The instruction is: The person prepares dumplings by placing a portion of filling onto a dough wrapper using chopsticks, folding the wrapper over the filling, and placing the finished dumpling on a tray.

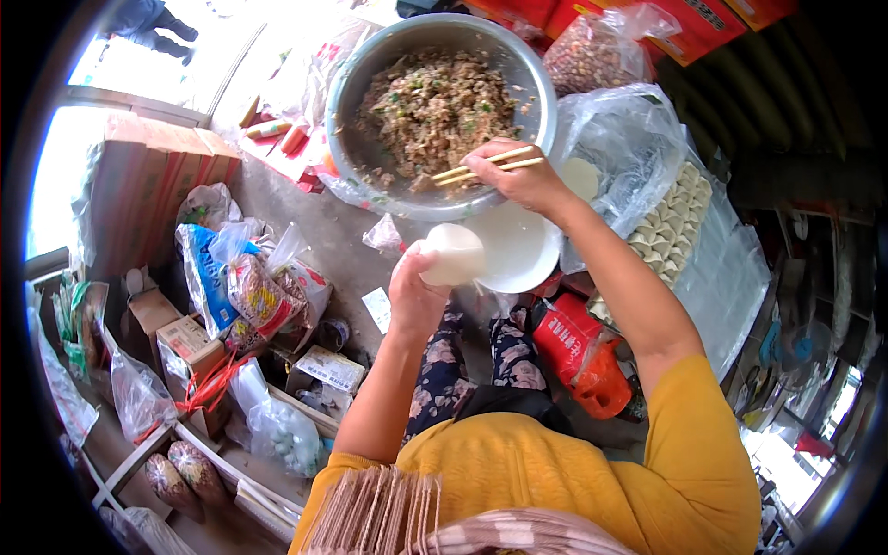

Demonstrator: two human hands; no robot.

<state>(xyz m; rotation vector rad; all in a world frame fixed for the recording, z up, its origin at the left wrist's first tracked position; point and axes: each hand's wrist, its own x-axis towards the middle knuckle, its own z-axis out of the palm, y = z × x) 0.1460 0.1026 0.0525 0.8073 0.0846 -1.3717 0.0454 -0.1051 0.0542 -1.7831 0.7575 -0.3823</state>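
A large metal basin holds minced filling flecked with green. My right hand grips a pair of wooden chopsticks, their tips at the filling near the basin's front rim. In front of the basin, my left hand holds a round, pale dough wrapper between fingers and thumb. Whether it is one wrapper or more, I cannot tell. Just right of the wrapper, below my right hand, sits a white plate, partly covered by the wrapper.
At right lie clear plastic bags and an egg tray. A bag of peanuts stands behind. A red bag rests by my knees. Stacked cartons and filled bags occupy the left.
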